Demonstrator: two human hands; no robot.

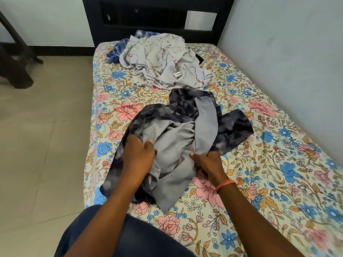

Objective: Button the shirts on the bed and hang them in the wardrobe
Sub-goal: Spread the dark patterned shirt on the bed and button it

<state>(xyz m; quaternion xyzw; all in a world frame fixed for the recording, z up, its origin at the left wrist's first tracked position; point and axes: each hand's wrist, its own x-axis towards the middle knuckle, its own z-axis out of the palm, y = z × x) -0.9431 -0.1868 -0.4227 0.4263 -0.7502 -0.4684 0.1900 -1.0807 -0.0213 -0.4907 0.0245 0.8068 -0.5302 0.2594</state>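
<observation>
Gripping dark shirt point(185, 130), both hands; bed point(278, 164) edge near.

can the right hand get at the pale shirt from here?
Probably not yet: the right hand is gripping the dark shirt, and the pale shirt lies farther up the bed, beyond it. Nothing blocks the path.

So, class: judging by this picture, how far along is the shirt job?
Nothing looks finished. In hand: both the left hand and right hand grip the dark shirt, lying open and crumpled. Left: the pale shirt and blue shirt lie heaped near the headboard. No wardrobe shows.
</observation>
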